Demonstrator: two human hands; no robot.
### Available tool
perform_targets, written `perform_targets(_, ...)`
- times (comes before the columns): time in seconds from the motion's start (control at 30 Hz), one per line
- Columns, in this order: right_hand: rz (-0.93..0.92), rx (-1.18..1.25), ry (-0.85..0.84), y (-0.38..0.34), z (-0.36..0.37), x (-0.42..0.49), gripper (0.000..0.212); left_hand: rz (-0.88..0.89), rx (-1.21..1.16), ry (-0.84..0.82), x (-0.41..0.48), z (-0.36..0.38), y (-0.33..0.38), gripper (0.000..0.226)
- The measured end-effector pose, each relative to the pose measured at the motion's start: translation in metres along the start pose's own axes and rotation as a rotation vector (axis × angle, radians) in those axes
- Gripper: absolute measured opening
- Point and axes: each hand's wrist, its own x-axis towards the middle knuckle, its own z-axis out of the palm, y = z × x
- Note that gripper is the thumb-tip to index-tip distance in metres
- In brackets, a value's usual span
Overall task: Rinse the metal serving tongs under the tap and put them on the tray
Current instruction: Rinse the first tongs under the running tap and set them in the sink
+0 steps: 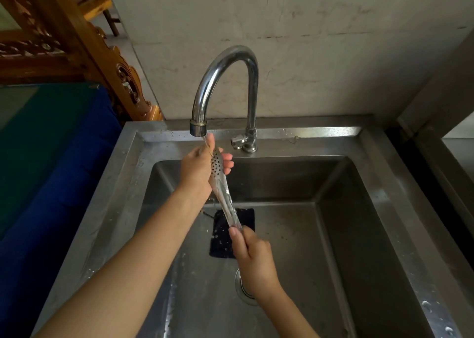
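The metal serving tongs (222, 189) slant over the steel sink, perforated head up and handle end down. Water runs from the curved chrome tap (225, 81) onto the head. My left hand (198, 169) wraps around the perforated head just under the spout, fingers curled behind it. My right hand (252, 255) grips the handle end lower down, over the middle of the basin. No tray shows in this view.
The steel sink (341, 235) has a round drain (243, 286) partly hidden by my right wrist and a dark mat (220, 237) on its floor. The tap's valve (238, 141) stands on the back rim. A blue-and-green covered surface (51, 158) lies left.
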Motion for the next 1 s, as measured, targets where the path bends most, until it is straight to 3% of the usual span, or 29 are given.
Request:
perform_targets(0.2,0.035,0.018,0.064,-0.009,-0.005,0.015,0.039,0.12,0.011,-0.074,-0.02,0.004,-0.025,0.015)
perform_targets(0.3,0.003,-0.009,0.036,-0.012,-0.005,0.013,0.039,0.12,0.001,-0.024,-0.011,0.001,-0.014,0.011)
perform_targets(0.53,-0.029,-0.04,0.043,-0.01,-0.001,0.004,0.037,0.131,0.035,0.051,-0.003,0.0,-0.012,0.027)
perform_targets(0.6,-0.016,-0.1,0.057,-0.007,-0.001,0.004,0.034,0.196,0.058,0.046,-0.003,0.0,-0.016,0.019)
perform_targets(0.7,-0.003,-0.293,0.063,-0.004,-0.001,0.007,0.025,0.273,0.121,0.012,-0.011,0.005,-0.024,0.036)
perform_targets(0.8,-0.077,-0.432,0.035,-0.008,-0.003,0.001,0.018,0.276,0.123,0.14,-0.009,0.009,-0.016,0.023)
perform_targets(0.9,-0.075,-0.098,0.12,-0.022,-0.004,-0.009,0.012,0.267,0.089,0.254,0.0,0.002,-0.008,0.021)
perform_targets(1.0,0.127,0.378,0.155,-0.035,-0.012,-0.004,0.009,0.179,-0.025,0.239,0.003,-0.007,-0.008,0.027)
